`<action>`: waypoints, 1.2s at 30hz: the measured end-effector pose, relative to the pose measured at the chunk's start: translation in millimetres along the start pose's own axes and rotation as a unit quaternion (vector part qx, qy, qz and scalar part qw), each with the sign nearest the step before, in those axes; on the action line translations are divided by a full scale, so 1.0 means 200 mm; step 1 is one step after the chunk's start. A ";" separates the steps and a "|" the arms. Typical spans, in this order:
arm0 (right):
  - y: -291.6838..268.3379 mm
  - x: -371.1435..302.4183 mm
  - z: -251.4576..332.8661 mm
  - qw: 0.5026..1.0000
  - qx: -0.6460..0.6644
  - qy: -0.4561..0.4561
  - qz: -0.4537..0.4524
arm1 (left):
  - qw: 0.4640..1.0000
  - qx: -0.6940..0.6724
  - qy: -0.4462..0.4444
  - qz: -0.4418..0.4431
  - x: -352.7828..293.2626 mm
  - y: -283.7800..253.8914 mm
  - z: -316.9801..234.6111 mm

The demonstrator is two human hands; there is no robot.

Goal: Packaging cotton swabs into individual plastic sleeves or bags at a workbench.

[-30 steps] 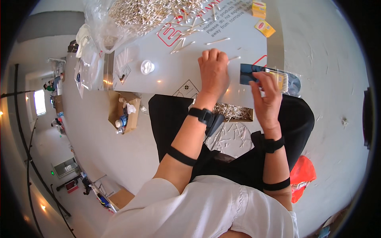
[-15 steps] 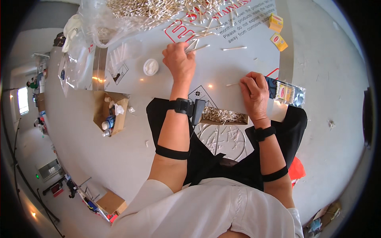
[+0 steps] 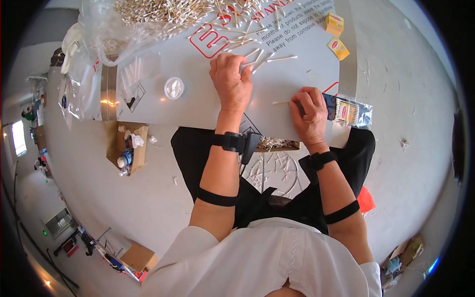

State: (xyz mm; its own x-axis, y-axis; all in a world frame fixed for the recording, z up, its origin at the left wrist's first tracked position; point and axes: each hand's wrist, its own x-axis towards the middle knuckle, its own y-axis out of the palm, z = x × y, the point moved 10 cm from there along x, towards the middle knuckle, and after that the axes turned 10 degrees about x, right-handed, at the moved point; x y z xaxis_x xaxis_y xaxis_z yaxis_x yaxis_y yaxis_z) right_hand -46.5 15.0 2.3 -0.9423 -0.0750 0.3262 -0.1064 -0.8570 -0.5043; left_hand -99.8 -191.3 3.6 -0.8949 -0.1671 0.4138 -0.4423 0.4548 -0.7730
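Observation:
My left hand rests palm down on the pale work surface, its fingers closed over a few loose cotton swabs. To its right, my right hand grips a small clear packet of cotton swabs and a single swab sticks out leftward from its fingers. A large heap of cotton swabs lies at the far edge of the surface, partly on clear plastic film.
A small round white lid sits left of my left hand. Two small yellow boxes lie at the far right. A cardboard box with bottles stands on the floor to the left. Swabs fill a tray at my lap.
The left hand has moved left and away from me onto the loose swabs. The right hand with the packet has come down and settled on the surface near its front edge.

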 end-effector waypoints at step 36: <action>0.01 0.00 0.01 0.999 -0.032 -0.007 0.006 | 0.990 0.052 0.082 0.103 0.03 0.14 -0.18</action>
State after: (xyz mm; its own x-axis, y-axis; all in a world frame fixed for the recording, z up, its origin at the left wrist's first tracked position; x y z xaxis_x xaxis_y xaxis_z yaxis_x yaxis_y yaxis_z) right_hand -47.0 12.0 3.0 -0.9389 -0.0924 0.3315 -0.1160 -0.8219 -0.5577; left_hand -115.1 -147.8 1.4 -0.9490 0.0675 0.3079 -0.2628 0.3701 -0.8910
